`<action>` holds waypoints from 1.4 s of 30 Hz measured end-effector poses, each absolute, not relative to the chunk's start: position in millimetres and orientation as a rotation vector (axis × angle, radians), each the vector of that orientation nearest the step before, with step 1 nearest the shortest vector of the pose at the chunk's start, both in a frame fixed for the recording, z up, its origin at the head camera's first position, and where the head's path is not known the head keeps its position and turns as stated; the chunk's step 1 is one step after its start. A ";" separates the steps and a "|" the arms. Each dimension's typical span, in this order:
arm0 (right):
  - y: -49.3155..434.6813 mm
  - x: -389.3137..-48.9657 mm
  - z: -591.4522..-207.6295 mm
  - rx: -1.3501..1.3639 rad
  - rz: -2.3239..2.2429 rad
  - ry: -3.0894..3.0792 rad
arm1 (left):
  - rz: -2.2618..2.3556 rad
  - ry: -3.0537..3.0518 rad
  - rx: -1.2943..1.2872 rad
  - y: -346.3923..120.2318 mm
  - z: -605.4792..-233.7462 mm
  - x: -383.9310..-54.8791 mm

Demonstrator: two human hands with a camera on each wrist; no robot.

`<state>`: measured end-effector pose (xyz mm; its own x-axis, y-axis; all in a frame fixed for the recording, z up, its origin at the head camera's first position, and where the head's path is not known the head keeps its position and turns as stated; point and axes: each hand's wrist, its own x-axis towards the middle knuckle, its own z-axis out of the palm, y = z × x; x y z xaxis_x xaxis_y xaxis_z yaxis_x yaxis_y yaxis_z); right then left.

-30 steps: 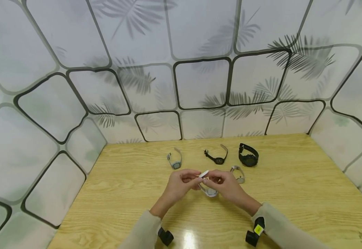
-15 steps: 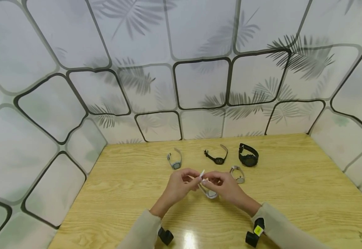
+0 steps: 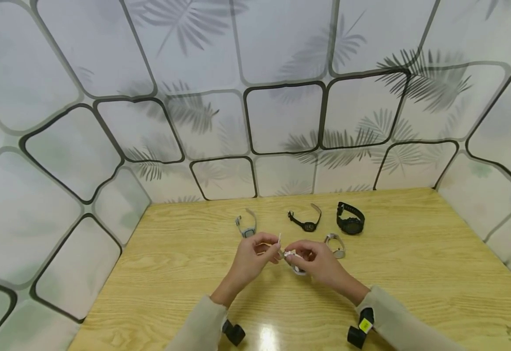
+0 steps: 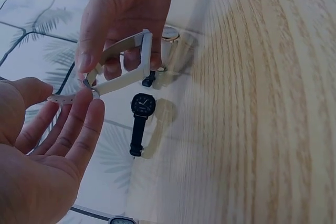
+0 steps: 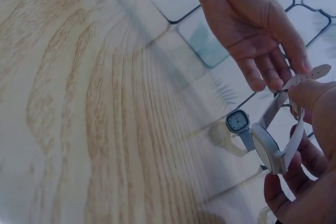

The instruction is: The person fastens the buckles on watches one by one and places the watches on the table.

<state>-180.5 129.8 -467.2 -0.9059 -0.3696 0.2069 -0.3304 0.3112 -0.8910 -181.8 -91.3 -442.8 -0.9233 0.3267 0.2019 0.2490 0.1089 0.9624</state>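
Observation:
Between my two hands is a white wristwatch, its strap bent round into a loop. My left hand pinches the strap's free end, which has holes and stands up past the buckle. My right hand pinches the strap by the buckle between thumb and fingers. The round watch case hangs at the bottom of the loop, beside the right fingers. In the head view, the right fingers hide part of the strap.
Around the hands on the wooden table lie a grey-blue watch, a slim black watch, a chunky black watch and a light-strapped watch. A patterned backdrop rises behind the table.
The strap's free end has gone from slanted to upright and shifted left with my left hand. A small gap has opened between the hands; my right hand stays nearly in place.

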 end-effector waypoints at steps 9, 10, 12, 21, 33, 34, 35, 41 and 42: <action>129.2 -178.2 -467.5 -0.694 -1.669 2.592 | 2.008 2.242 0.564 -93.4 -442.3 -182.5; 129.0 -178.1 -467.5 -0.687 -1.665 2.602 | 2.019 2.235 0.564 -93.7 -442.8 -182.8; 128.7 -177.5 -467.6 -0.675 -1.672 2.616 | 2.043 2.213 0.571 -94.2 -443.6 -183.5; 128.6 -177.2 -471.6 -0.699 -1.776 2.586 | 2.099 2.113 0.618 -97.3 -443.7 -184.6; 128.0 -172.9 -466.2 -0.805 -1.734 2.640 | 2.108 2.110 0.630 -99.0 -439.4 -186.0; 128.0 -172.7 -465.9 -0.807 -1.730 2.645 | 2.106 2.109 0.631 -99.0 -439.0 -186.1; 128.1 -172.6 -465.8 -0.807 -1.726 2.651 | 2.104 2.109 0.634 -99.1 -438.8 -186.1; 128.6 -172.9 -466.0 -0.812 -1.713 2.669 | 2.077 2.116 0.655 -99.6 -437.5 -185.7; 128.7 -173.1 -466.2 -0.818 -1.711 2.671 | 2.070 2.121 0.659 -99.6 -437.5 -185.7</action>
<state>-173.1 128.7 -466.2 -0.8669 -0.3355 0.3687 -0.4751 0.3324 -0.8147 -185.7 -99.6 -437.5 -0.9004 0.3744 0.2218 0.2308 -0.0210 0.9728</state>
